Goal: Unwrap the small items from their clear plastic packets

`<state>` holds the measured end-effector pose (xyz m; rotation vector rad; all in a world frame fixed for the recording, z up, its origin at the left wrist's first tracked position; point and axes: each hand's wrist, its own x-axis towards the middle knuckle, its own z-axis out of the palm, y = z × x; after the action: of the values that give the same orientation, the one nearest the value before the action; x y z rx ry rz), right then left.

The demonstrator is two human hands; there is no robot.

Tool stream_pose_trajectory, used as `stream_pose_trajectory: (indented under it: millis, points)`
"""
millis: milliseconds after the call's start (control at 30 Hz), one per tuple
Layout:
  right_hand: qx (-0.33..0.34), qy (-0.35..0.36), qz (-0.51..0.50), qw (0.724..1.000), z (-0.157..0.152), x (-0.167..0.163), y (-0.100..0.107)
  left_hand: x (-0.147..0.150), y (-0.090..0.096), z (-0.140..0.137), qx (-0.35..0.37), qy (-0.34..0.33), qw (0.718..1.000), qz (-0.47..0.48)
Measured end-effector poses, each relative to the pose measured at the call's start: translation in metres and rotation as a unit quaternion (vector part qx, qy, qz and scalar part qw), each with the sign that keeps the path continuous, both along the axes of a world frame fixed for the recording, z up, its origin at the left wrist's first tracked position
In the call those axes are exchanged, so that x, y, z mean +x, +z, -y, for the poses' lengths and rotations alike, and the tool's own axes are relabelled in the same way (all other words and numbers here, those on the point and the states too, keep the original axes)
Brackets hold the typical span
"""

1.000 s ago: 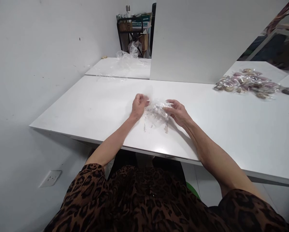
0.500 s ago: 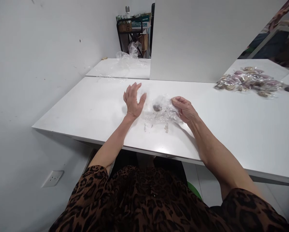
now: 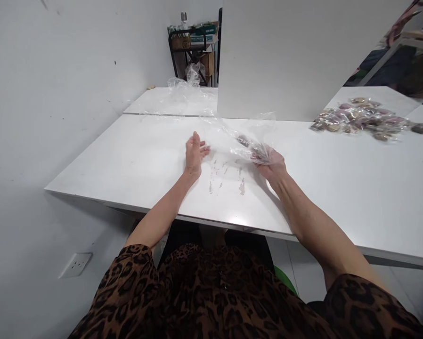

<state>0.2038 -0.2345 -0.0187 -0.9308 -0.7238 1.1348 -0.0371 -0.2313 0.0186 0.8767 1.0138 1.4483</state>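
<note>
Bright light, soft shadows, glare on the white tabletop (image 3: 144,155), glints on held film (image 3: 246,152)

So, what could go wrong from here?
The thin clear plastic film spreads loosely beyond the right grip, so it might catch or fold. The dark contents seen through it could perhaps slip out. The pale brown flaky marks on the white tabletop nearby might cling to it.

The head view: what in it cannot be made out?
Head view:
Dark item: exact shape, blurred behind glossy clear film at the right hand.
Left hand: whether it touches film; blur and transparency hide this.
Wrapped pile: number of pieces, hidden by overlap.
White table: right end, cut off by edge.
</note>
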Motion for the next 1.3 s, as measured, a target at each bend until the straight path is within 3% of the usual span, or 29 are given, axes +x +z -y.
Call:
stream_pose_trajectory:
  millis: [133, 267, 367, 467, 567, 633, 700, 800, 867, 967, 1100, 1200, 1300]
  points:
    - [-0.018, -0.013, -0.082, 0.996, 0.008, -0.013, 0.007, 0.017, -0.004, 0.018, -0.12, -0.235, 0.963, 0.057]
    - [0.007, -0.002, -0.09, 0.996, 0.018, -0.033, 0.007, 0.03, -0.007, 0.031, -0.201, -0.33, 0.919, 0.076]
    - [0.013, 0.018, -0.095, 0.995, 0.021, -0.042, 0.003, 0.032, -0.008, 0.031, -0.162, -0.298, 0.938, 0.066]
    - [-0.045, 0.029, -0.087, 0.995, 0.02, -0.04, 0.0, 0.027, -0.005, 0.025, -0.111, -0.219, 0.966, 0.082]
    - [-0.137, -0.013, -0.058, 0.989, 0.016, -0.028, 0.001, 0.019, 0.006, 0.02, -0.071, -0.174, 0.977, 0.097]
    - [-0.14, -0.067, -0.041, 0.987, 0.013, -0.018, 0.004, 0.013, 0.014, 0.019, -0.051, -0.157, 0.983, 0.081]
    - [-0.087, -0.12, -0.001, 0.989, 0.013, -0.011, 0.01, 0.009, 0.021, 0.02, -0.041, -0.149, 0.987, 0.041]
    - [0.059, -0.162, 0.151, 0.973, 0.022, -0.011, 0.021, 0.009, 0.029, 0.026, -0.039, -0.154, 0.986, -0.047]
    - [0.136, -0.128, 0.26, 0.947, 0.032, -0.018, 0.027, 0.014, 0.033, 0.032, -0.032, -0.167, 0.98, -0.106]
    - [0.146, -0.009, 0.328, 0.933, 0.043, -0.029, 0.032, 0.025, 0.038, 0.041, -0.012, -0.203, 0.964, -0.17]
    - [0.104, 0.096, 0.209, 0.968, 0.04, -0.025, 0.035, 0.031, 0.05, 0.043, 0.019, -0.199, 0.957, -0.21]
    - [0.06, 0.105, 0.101, 0.988, 0.033, -0.013, 0.039, 0.028, 0.06, 0.035, 0.044, -0.16, 0.965, -0.205]
    - [0.038, 0.108, 0.057, 0.992, 0.03, -0.005, 0.043, 0.024, 0.066, 0.025, 0.086, -0.112, 0.967, -0.21]
